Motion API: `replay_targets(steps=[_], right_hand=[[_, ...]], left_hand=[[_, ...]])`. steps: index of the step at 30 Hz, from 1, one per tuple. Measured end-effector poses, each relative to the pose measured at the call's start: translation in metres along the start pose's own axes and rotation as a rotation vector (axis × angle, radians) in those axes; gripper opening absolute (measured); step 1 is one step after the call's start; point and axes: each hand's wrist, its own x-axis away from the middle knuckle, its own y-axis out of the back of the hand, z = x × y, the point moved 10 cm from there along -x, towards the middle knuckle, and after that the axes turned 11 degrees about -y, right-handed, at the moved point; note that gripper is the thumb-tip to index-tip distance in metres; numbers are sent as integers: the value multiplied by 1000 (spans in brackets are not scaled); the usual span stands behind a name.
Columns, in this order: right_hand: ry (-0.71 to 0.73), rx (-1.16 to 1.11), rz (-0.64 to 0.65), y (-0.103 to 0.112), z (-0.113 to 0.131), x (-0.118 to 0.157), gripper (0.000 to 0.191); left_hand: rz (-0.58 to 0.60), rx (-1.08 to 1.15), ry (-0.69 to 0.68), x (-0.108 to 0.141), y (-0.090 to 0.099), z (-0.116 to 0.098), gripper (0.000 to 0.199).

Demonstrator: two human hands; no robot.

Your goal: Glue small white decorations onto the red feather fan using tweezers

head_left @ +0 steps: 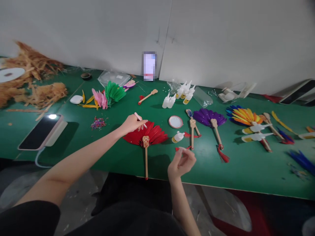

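Observation:
My left hand (133, 124) grips a slim pale pen-like stick (140, 119) over the upper edge of a red feather fan (157, 133). The fan lies spread on the green table, its wooden handle (146, 162) pointing towards me and small pale dots on its wooden head. To the right of that handle, my right hand (182, 162) is raised with thumb and fingertips pinched together. Something red shows beside those fingertips; whether they hold it I cannot tell. Between the hands stand a small glue bottle (178, 136) and a round white dish (175, 121) with a reddish rim.
Purple (209, 116) and multicoloured (242, 114) feather fans lie right, near two glue bottles (256, 132). More bottles (185, 90) stand behind. Green feathers (113, 93), colourful bits (98, 123), a phone (40, 131) with a cable and brown fibre (46, 95) occupy the left.

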Motion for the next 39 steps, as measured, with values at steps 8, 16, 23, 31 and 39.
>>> replay_targets(steps=[8,16,23,31,39], right_hand=[[34,145,358,-62,28,6,14],[-2,233,507,-96,14,6,25],[39,336,665,-115,6,20,32],[63,436,772,-128,3,33,38],[52,469,782,-128,-2,34,38]], left_hand=[[12,-30,28,-4,-2,3,29],[5,-55,10,-8,-1,-5,29],[-8,-57,-6,-8,1,-9,34],[-29,-50,-19,-10,5,-9,39],[7,-94,1,-12,-2,-5,27]])
